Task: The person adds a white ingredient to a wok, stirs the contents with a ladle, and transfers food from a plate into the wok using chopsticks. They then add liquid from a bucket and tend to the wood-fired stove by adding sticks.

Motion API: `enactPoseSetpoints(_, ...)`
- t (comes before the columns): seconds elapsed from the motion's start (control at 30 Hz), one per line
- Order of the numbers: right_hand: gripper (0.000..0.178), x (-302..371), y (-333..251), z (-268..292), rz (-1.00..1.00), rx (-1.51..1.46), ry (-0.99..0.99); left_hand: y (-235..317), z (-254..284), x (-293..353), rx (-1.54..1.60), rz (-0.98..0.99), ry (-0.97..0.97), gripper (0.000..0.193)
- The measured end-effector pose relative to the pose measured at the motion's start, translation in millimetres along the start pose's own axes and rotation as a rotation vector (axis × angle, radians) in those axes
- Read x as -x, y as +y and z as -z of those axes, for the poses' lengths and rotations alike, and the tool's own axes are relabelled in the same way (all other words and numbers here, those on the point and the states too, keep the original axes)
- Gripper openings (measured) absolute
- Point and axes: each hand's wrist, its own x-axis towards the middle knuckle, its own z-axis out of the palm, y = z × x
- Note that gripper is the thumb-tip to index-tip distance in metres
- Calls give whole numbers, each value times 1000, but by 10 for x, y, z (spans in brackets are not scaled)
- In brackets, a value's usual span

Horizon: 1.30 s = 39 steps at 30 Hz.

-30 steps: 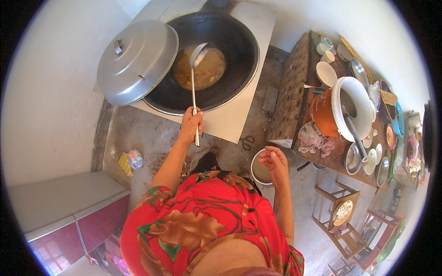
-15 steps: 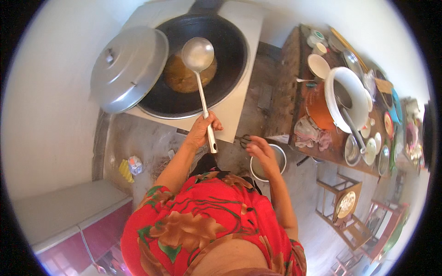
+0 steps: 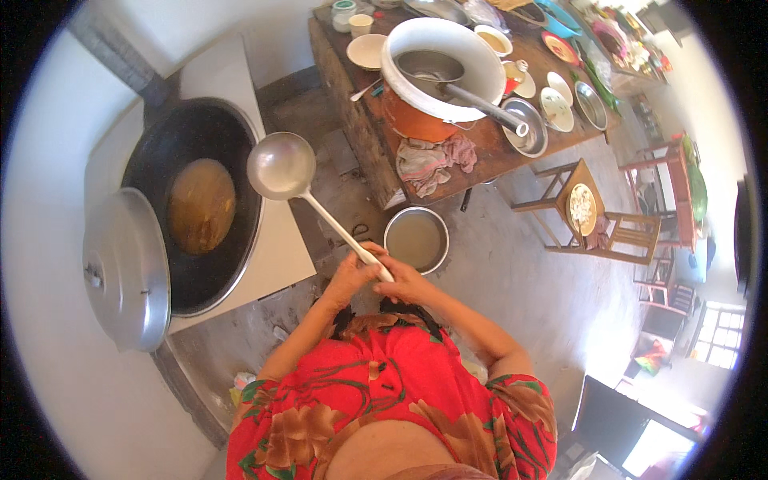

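Observation:
A metal ladle (image 3: 282, 166) is held out in front of me, its round bowl just past the right rim of a big black wok (image 3: 140, 172). My left hand (image 3: 350, 280) is closed round the lower part of its handle. My right hand (image 3: 402, 282) has its fingers on the handle's end, so both hands meet there. Brown liquid with pieces in it, a soup (image 3: 202, 206), lies in the bottom of the wok. A domed metal lid (image 3: 128, 268) leans over the wok's near left side.
A metal basin (image 3: 416, 240) with cloudy liquid stands on the floor beyond my right hand. On the wooden table (image 3: 492, 172) are a white pot (image 3: 492, 68) with a long-handled scoop (image 3: 488, 106), several bowls and a rag (image 3: 424, 164). A wooden chair (image 3: 632, 240) stands farther right.
My view has turned right. The ladle has come away from over the wok to beyond its right rim. My right hand, free before, has joined the left at the handle.

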Motion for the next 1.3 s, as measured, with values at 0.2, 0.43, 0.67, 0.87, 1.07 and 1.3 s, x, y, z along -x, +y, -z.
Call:
enactPoseSetpoints(0.2, 54, 1037, 375, 304, -225, -241, 222, -126, -71, -69, -343, 199, -373, 70)
enactPoseSetpoints(0.43, 45, 1871, 714, 630, -171, -364, 629, -445, 163, 112, -366, 428, -310, 59)
enactPoseSetpoints(0.67, 34, 1486, 590, 1438, 85, -454, 835, -415, 249, 236, -403, 415, -189, 54)
enactPoseSetpoints(0.87, 25, 999, 367, 2213, 227, -638, 754, -280, 312, 430, -471, 413, -90, 52)
enactPoseSetpoints(1.07, 13, 604, 308, 2703, 173, -723, 803, -293, 398, 733, -418, 460, 23, 53)
enactPoseSetpoints(1.3, 18, 277, 278, 3024, 120, -717, 886, -393, 403, 927, -415, 460, 122, 50)
